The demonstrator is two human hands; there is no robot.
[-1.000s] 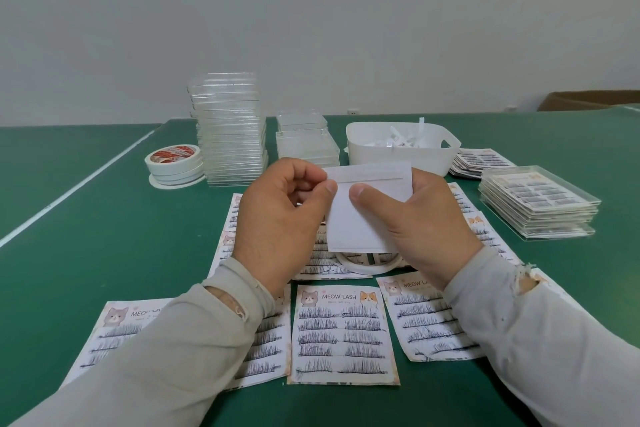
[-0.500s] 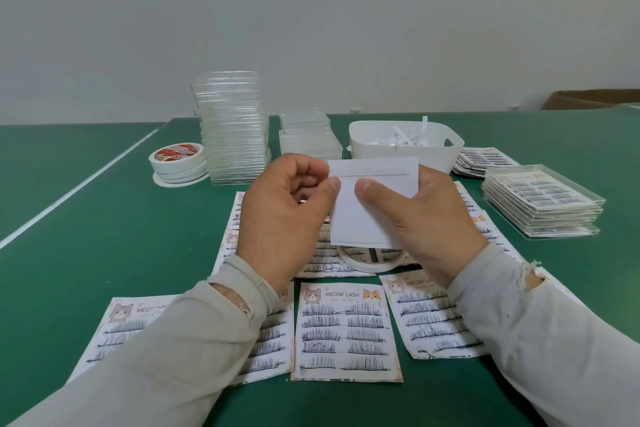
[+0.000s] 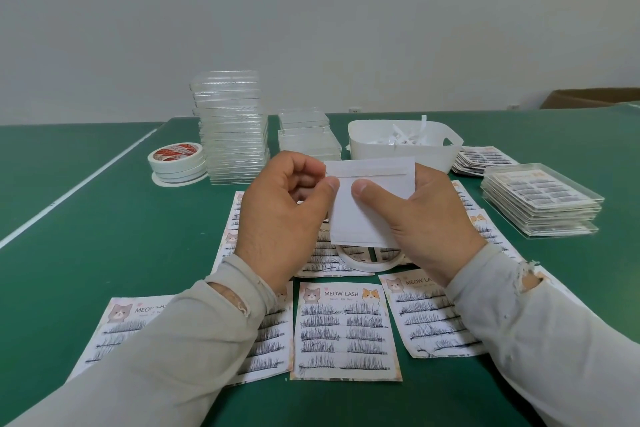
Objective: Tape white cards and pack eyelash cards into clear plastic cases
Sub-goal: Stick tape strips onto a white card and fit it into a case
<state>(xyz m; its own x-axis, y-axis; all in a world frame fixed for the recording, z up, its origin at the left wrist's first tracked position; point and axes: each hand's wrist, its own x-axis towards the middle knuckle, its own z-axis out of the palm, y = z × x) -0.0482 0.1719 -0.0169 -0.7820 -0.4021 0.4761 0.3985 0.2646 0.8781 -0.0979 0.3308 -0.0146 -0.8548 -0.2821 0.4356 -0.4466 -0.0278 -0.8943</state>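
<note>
Head cam has me holding a white card [image 3: 360,215] up over the green table [image 3: 104,236] with both hands, above the spread of eyelash cards [image 3: 344,326]. My left hand [image 3: 280,222] is curled up, thumb and fingers pinching the card's top left corner right at the end of the tape strip [image 3: 367,170] running across the top. My right hand [image 3: 426,225] grips the other side, thumb flat on the front, fingers wrapped round the back. A tape roll [image 3: 367,258] sits just under the card on the lash sheets. Further back there's a tall stack of clear cases [image 3: 230,128], a shorter stack [image 3: 308,135], spare tape rolls [image 3: 177,163] on the left, a white bin [image 3: 405,146] of paper scraps, and packed cases [image 3: 542,199] off to the right.
</note>
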